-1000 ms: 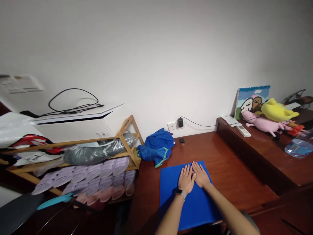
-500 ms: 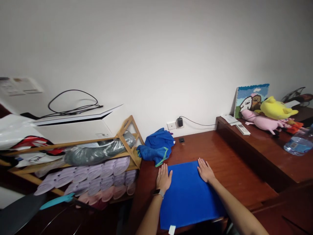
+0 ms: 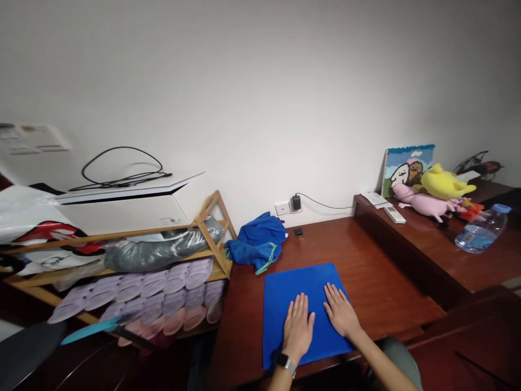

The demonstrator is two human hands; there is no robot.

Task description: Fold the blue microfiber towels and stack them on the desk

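Observation:
A blue cloth [image 3: 299, 282] lies spread flat on the reddish-brown desk [image 3: 378, 271], near its front edge. My left hand [image 3: 298, 326], with a watch [image 3: 286, 363] on the wrist, rests palm down on the cloth's lower middle, fingers stretched out. Toward the cloth's right edge, my right hand [image 3: 341, 310] also lies flat on it with the fingers straight. Neither hand grips anything. Behind the cloth, at the back left of the desk, sits a crumpled heap of blue cloths [image 3: 260, 241], one with a green edge.
On the left a wooden rack [image 3: 215, 217] holds purple and pink slippers [image 3: 154, 285] and a white box [image 3: 130, 214]. A raised ledge on the right bears a remote [image 3: 394, 214], plush toys [image 3: 427, 203] and a water bottle [image 3: 482, 231]. A charger [image 3: 296, 202] is plugged into the wall.
Both hands have moved from the cloth's far corners toward me and now lie on its nearer part, the left one further inward. The cloth's near edge sits slightly higher in view.

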